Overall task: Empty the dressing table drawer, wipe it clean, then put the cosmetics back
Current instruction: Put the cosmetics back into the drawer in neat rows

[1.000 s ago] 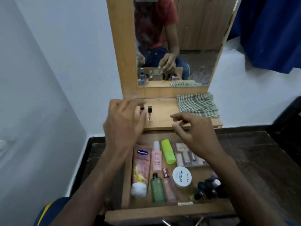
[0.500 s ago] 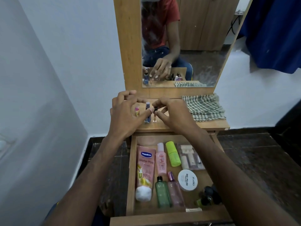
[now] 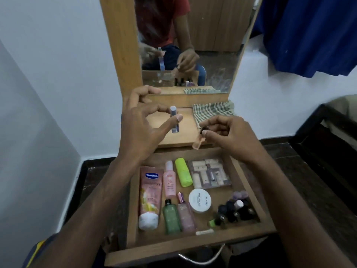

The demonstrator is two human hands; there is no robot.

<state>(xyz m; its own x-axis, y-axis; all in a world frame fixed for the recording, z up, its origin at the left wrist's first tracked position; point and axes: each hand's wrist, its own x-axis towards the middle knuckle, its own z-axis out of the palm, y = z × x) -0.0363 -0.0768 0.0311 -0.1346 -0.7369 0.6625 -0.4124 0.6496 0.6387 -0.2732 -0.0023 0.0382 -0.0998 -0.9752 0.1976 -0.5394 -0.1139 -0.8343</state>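
Left hand (image 3: 143,128) pinches a slim lilac tube (image 3: 174,120) upright over the tabletop (image 3: 185,136); right hand (image 3: 226,132) pinches a small peach bottle (image 3: 198,143) by its cap. Probably both are being handled for standing on top. Drawer (image 3: 133,209) sits open, most cosmetics inside.

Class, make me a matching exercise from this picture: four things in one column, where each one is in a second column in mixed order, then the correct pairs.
Things
1. small peach-coloured bottle with a black cap
2. green-and-white checked cloth
3. white round jar
4. slim blue-capped bottle

Places
A. lying in the open wooden drawer
B. pinched in the right hand
C. bunched on the tabletop, right side
D. between the left hand thumb and fingers

Pairs: 1-B, 2-C, 3-A, 4-D
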